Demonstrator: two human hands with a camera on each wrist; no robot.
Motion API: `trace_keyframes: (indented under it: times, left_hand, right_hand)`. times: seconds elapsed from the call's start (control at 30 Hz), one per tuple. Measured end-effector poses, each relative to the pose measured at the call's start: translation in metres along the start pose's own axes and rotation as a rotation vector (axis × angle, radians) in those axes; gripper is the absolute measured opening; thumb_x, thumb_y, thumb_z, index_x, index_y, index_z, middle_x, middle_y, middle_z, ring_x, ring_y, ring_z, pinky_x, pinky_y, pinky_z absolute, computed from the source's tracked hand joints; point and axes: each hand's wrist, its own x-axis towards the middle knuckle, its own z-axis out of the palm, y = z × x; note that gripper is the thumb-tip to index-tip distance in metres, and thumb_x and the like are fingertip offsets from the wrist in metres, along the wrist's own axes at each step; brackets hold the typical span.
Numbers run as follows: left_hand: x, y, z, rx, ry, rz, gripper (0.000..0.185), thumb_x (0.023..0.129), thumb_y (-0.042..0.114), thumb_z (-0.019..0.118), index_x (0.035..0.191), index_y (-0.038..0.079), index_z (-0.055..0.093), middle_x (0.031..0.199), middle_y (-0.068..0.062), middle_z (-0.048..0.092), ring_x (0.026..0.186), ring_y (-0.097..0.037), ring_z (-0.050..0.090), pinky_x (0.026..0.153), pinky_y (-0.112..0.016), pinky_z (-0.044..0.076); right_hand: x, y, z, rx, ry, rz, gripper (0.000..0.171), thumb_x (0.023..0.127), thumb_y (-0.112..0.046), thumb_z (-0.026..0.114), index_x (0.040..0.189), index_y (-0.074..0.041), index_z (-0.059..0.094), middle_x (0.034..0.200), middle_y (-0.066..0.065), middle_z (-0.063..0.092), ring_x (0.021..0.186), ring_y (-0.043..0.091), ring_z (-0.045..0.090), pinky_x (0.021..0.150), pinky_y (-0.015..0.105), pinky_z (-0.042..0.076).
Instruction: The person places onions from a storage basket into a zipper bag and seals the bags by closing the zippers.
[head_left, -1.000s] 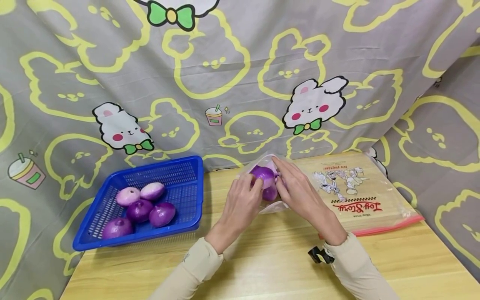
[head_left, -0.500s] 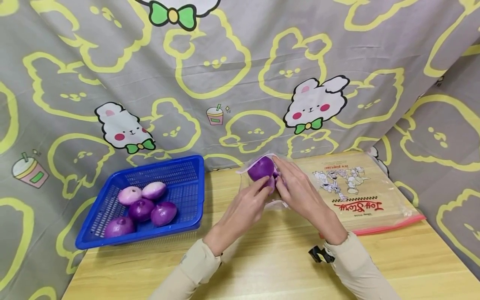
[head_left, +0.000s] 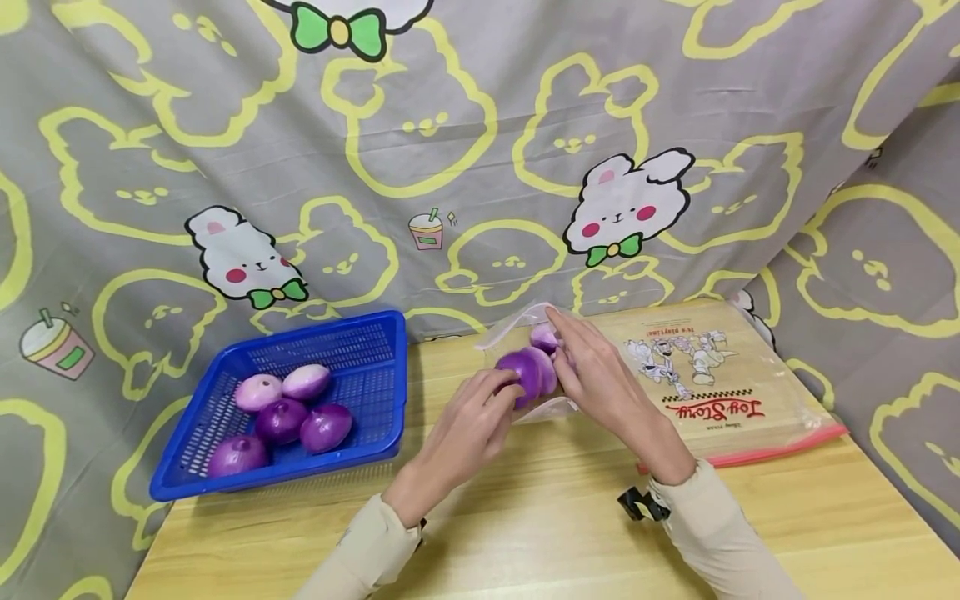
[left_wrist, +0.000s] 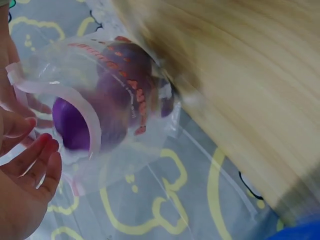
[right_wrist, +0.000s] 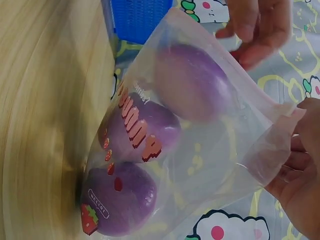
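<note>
My right hand (head_left: 603, 379) pinches the rim of a clear zip bag (right_wrist: 205, 160), whose mouth gapes to the left. Red lettering and strawberries are printed on its side. Several purple onions sit inside; one onion (right_wrist: 192, 82) is just within the mouth, also seen as a purple onion (left_wrist: 72, 125) in the left wrist view. At the opening, my left hand (head_left: 468, 417) has loosely bent fingers that overlap this onion in the head view. In the right wrist view, those left fingers (right_wrist: 255, 37) are outside the bag, with nothing between them.
A blue basket (head_left: 397, 383) at the left of the table (head_left: 517, 517) contains several purple onions (head_left: 281, 421). On the right lies a flat clear Toy Story bag (head_left: 780, 367) with a red zip edge. A patterned grey curtain (head_left: 465, 108) hangs behind.
My left hand has let go of the onion at the bag's mouth and drawn back to the left. That onion has shifted within the bag. My right hand keeps its hold on the rim.
</note>
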Motion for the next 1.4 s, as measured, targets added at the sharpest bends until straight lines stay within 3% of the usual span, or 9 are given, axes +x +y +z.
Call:
trace_keyframes:
  times: [0.37,0.83,1.0,1.1,1.27,1.4]
  left_hand:
    - [-0.016,-0.004,-0.015,-0.040,-0.005,-0.053,0.021,0.094,0.005,0.057,0.112,0.005,0.067,0.117,-0.008,0.064,0.112,-0.020,0.057,0.091,-0.034,0.050]
    - [-0.044,-0.004,-0.016,0.024,-0.091,-0.068,0.024,0.089,0.020,0.073,0.110,0.012,0.066,0.111,-0.003,0.062,0.099,-0.019,0.058,0.080,-0.032,0.049]
    - [-0.039,-0.012,-0.020,-0.012,-0.047,-0.107,0.021,0.091,0.010,0.069,0.111,0.010,0.066,0.112,-0.005,0.062,0.101,-0.021,0.059,0.083,-0.033,0.051]
    - [-0.031,-0.020,-0.023,0.009,-0.037,-0.113,0.029,0.091,0.001,0.062,0.118,0.010,0.064,0.120,-0.009,0.059,0.103,-0.024,0.058,0.086,-0.035,0.051]
    - [-0.017,-0.030,-0.025,0.142,-0.109,-0.095,0.053,0.086,-0.007,0.058,0.133,0.016,0.057,0.136,-0.015,0.049,0.105,-0.029,0.053,0.086,-0.039,0.050]
    - [-0.012,-0.032,-0.024,0.200,-0.143,-0.055,0.055,0.086,-0.004,0.063,0.135,0.018,0.055,0.131,-0.014,0.052,0.102,-0.029,0.055,0.081,-0.039,0.051]
  right_hand:
    - [0.000,0.000,-0.003,0.000,-0.006,0.026,0.058,0.090,0.002,0.060,0.146,0.004,0.044,0.147,0.022,0.048,0.133,0.038,0.048,0.109,0.049,0.040]
    - [0.002,0.000,-0.006,0.000,0.009,0.037,0.059,0.090,0.002,0.061,0.147,0.002,0.044,0.144,0.020,0.052,0.110,0.030,0.062,0.100,0.045,0.049]
    - [0.002,-0.001,-0.007,0.019,0.002,0.045,0.059,0.090,0.001,0.059,0.147,0.001,0.044,0.142,0.019,0.054,0.108,0.028,0.062,0.096,0.044,0.051]
    - [0.003,-0.002,-0.009,0.029,0.006,0.046,0.059,0.090,0.000,0.059,0.147,0.000,0.044,0.134,0.018,0.059,0.106,0.027,0.062,0.091,0.043,0.053]
    - [0.003,-0.004,-0.013,0.049,0.016,0.056,0.059,0.090,0.003,0.060,0.147,-0.002,0.046,0.119,0.017,0.065,0.103,0.027,0.063,0.080,0.040,0.056]
    - [0.004,-0.006,-0.018,0.076,0.016,0.070,0.059,0.089,0.008,0.059,0.146,-0.002,0.048,0.114,0.018,0.066,0.102,0.028,0.064,0.076,0.040,0.055]
